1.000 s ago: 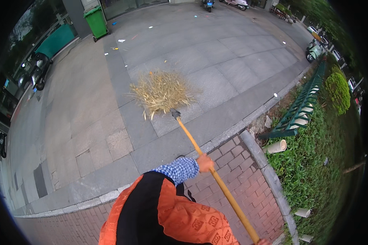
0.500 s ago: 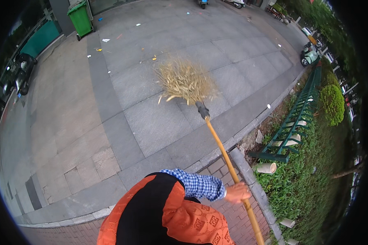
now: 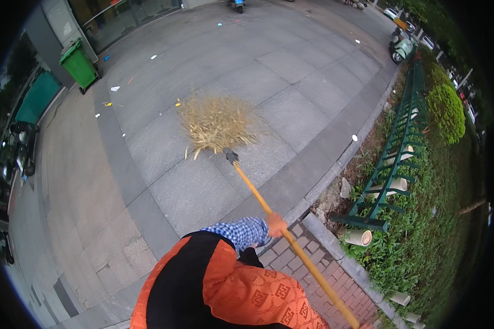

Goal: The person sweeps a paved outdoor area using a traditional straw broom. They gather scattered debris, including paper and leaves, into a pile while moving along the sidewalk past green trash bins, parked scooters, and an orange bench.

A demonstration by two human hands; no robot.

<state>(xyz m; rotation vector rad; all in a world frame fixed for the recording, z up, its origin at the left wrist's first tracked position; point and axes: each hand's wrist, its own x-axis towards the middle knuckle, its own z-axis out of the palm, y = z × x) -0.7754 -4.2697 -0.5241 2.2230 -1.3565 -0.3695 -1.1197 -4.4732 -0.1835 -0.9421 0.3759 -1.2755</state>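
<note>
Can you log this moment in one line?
left hand: gripping broom handle | right hand: mostly out of view | straw broom head: over paving

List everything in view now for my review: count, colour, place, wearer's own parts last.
Broom: one, yellow and straw, centre
Bin: one, green, upper left
Scooters: several, pale green upper right, dark ones left
Fence: one, dark green, right
Tubes: several, pale, near fence
Bush: one, green, right
Slabs: many, grey, tan, centre, left
Litter: several scraps, white, yellow, blue, on slabs
Bricks: many, reddish, lower right
Garment: one, orange and black, bottom
Sleeve: one, blue-white checked, lower centre
Left hand: one, gripping broom
Right hand: one, barely visible, bottom edge
</note>
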